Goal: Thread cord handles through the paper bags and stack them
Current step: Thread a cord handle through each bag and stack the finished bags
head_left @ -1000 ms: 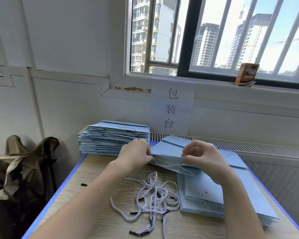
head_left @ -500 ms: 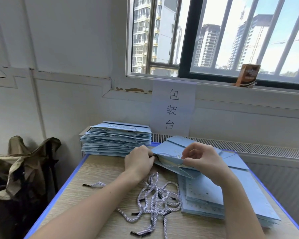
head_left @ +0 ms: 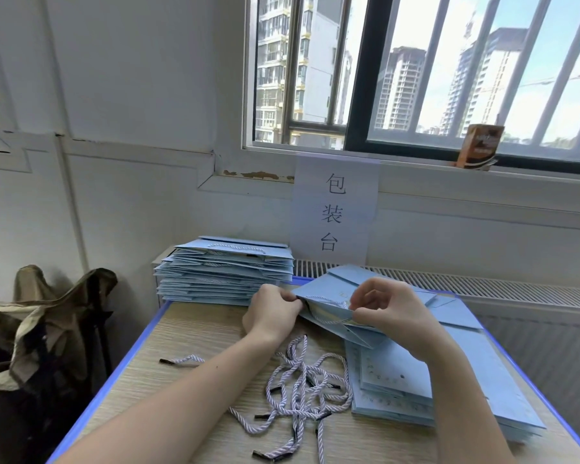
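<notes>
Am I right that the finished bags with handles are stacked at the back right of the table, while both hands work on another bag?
Not quite. The head view shows the finished stack at the back left. Left hand and right hand do hold the bag.

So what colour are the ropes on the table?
The loose cords are white twisted with pale purple-grey, with black tips. The head view shows them.
</notes>
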### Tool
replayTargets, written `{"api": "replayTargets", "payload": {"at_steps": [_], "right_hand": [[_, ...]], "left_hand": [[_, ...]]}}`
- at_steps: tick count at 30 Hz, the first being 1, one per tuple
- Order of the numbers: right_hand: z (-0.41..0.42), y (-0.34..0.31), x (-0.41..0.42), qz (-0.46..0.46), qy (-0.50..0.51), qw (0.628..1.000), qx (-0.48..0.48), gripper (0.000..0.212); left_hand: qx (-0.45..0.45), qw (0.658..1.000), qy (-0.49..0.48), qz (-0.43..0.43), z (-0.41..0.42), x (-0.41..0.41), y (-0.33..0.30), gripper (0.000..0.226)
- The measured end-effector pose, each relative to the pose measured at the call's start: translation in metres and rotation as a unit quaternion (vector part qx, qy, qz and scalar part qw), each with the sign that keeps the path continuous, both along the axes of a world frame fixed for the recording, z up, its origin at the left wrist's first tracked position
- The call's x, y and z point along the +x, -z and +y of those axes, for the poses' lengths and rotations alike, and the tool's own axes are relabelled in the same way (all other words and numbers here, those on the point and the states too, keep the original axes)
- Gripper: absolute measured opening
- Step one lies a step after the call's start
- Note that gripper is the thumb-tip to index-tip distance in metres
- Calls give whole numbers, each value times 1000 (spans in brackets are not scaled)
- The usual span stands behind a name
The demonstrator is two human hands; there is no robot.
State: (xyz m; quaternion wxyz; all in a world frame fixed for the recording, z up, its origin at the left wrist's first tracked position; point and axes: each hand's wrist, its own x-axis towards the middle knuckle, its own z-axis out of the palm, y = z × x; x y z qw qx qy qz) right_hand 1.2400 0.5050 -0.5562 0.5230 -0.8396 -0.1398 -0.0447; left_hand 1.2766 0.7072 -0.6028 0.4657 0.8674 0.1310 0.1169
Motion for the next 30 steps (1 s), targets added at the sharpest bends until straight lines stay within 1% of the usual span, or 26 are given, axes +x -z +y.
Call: {"api": "replayTargets", "payload": {"at_steps": [4,8,13,19,25,30], "right_hand": [[1,-1,0,-4,3,1000,8,21],[3,-1,2,-6,21,1000,20,15],[3,-1,2,5,21,999,42,11],[6,-1,1,7,12,998,56,11],[7,-2,1,9,5,999,52,12],[8,-1,1,8,5,999,48,13]], "left_hand": [[-23,1000,-1,-1,1,1,1,8],[-44,999,29,10,4,3,1,9],[0,999,31,13,1,0,-2,15],[44,999,18,9,-9,-4,-1,15],[50,999,4,-6,-6,-1,0,22],[46,999,27,-7,-2,0,-1,16]]}}
